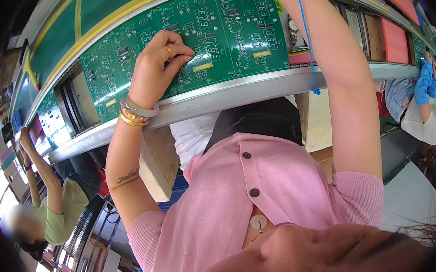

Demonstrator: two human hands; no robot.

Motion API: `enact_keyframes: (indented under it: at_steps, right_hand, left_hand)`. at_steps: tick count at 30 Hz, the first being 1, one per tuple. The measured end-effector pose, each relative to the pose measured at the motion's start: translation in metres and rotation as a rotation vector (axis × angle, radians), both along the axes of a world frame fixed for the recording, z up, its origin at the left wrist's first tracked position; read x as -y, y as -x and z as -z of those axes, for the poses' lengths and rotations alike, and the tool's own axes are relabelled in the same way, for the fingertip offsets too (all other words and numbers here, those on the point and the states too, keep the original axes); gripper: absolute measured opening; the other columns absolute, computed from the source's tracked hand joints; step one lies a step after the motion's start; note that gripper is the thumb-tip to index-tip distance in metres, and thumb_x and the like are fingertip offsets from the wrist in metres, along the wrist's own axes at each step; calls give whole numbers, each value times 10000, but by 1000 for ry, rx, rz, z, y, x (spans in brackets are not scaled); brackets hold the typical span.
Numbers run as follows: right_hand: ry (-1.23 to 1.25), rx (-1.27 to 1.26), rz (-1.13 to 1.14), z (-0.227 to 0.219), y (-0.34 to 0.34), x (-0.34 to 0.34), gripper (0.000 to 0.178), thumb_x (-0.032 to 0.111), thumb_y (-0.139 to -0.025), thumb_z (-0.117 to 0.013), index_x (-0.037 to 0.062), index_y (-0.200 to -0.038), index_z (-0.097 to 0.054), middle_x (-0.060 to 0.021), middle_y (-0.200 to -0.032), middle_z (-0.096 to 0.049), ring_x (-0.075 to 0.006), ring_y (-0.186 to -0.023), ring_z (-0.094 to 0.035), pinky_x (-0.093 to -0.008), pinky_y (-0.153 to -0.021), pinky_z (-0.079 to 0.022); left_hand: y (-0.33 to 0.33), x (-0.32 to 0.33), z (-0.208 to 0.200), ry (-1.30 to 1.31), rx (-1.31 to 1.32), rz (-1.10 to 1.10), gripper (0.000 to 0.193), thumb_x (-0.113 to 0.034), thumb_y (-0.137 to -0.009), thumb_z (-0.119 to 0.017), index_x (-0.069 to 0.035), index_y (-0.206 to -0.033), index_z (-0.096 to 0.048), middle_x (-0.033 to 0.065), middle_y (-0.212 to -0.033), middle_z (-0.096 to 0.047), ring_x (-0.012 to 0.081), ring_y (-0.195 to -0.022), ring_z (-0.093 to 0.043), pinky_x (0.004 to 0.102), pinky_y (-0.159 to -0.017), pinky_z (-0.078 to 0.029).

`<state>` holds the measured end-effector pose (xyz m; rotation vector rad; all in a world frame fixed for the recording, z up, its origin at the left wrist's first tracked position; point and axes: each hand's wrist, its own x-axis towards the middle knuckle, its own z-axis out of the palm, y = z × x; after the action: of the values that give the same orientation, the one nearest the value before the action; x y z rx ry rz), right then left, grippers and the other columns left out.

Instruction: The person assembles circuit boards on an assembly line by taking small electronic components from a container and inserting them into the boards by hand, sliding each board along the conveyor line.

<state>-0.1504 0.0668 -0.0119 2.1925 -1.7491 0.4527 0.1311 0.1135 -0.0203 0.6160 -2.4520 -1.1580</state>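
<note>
beside the circuit board (222, 50), a cord (309, 43) crosses the rail (245, 87).

Left hand (153, 67) is reaching out to the far left, knuckles bent, thumb (177, 63) and a fingertip (189, 50) basically pinched together. The right arm (342, 71) goes out even farther, slanting left toward its far end, and I can't see that hand.

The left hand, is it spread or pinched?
Pinched: the fingers of the left hand meet at the tips over the green circuit board. Whether they hold anything, I cannot tell.
</note>
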Motion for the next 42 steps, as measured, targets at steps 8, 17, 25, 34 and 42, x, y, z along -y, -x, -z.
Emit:
enact_keyframes:
  at_steps: [8, 17, 25, 34, 42]
  right_hand:
    - [-19, 231, 20, -15, -12, -20, 149, 190, -834, -588, 62, -800, -655, -158, -779, -643, -338, -812, -607, -439, -752, -482]
    - [-3, 499, -160, -24, -44, -63, 141, 170, -833, -597, 43, -842, -659, -145, -821, -650, -321, -812, -619, -420, -729, -486]
    - [-207, 589, -145, -26, -29, -161, 86, 81, -785, -650, 56, -867, -646, -56, -855, -631, -243, -828, -595, -316, -721, -490]
    - [-350, 726, -2, -7, -33, -215, 62, 83, -793, -657, 67, -850, -638, -51, -842, -560, -249, -786, -577, -353, -677, -477]
    - [-303, 579, -52, 0, -37, -222, 80, 68, -768, -659, 69, -829, -607, -49, -852, -527, -241, -802, -551, -349, -673, -484]
  left_hand:
    - [2, 0, 0, 137, 7, 26, 142, 16, -749, -689, -16, -887, -689, 70, -903, -570, 227, -761, -594, 303, -662, -490]
    - [-17, -6, 9, 261, 49, 31, 173, 21, -712, -677, -56, -867, -684, 57, -891, -563, 239, -803, -590, 326, -689, -493]
    - [7, 4, -6, 385, 26, 204, 178, 4, -704, -658, -71, -863, -682, 49, -892, -560, 237, -808, -594, 323, -692, -499]
    - [65, 87, -18, 601, 102, 104, 164, -44, -821, -675, -56, -985, -683, 90, -864, -658, 247, -769, -655, 307, -685, -516]
    - [157, 121, -25, 1072, 500, 12, 102, -133, -744, -623, -102, -745, -719, 153, -763, -663, 313, -767, -655, 402, -691, -530]
